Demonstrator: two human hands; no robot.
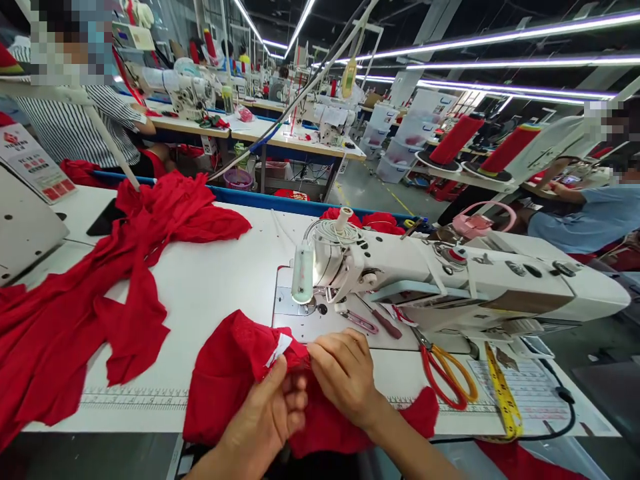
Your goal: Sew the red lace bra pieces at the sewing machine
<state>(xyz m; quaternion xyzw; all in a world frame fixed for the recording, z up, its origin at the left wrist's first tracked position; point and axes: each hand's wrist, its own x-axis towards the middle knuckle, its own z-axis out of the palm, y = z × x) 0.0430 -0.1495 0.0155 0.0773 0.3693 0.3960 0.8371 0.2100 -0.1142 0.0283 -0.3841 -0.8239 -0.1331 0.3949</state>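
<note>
Both of my hands grip a piece of red fabric (pixel 220 373) at the front edge of the sewing table. My left hand (pixel 273 407) pinches its edge just below a small white label (pixel 279 349), thumb on top. Close beside it, my right hand (pixel 345 373) is closed on the same edge, with the fingers curled over. Part of the cloth hangs past the table edge under my hands. Right behind stands a white sewing machine (pixel 420 267), its lamp lit over the metal needle plate (pixel 290 301).
A heap of red cloth (pixel 145 247) covers the table's left side. Thread snips (pixel 363 323), orange-and-red scissors (pixel 445 373), a yellow tape measure (pixel 503 393) and a written sheet (pixel 530 387) lie to the right. Co-workers sit at the left and right.
</note>
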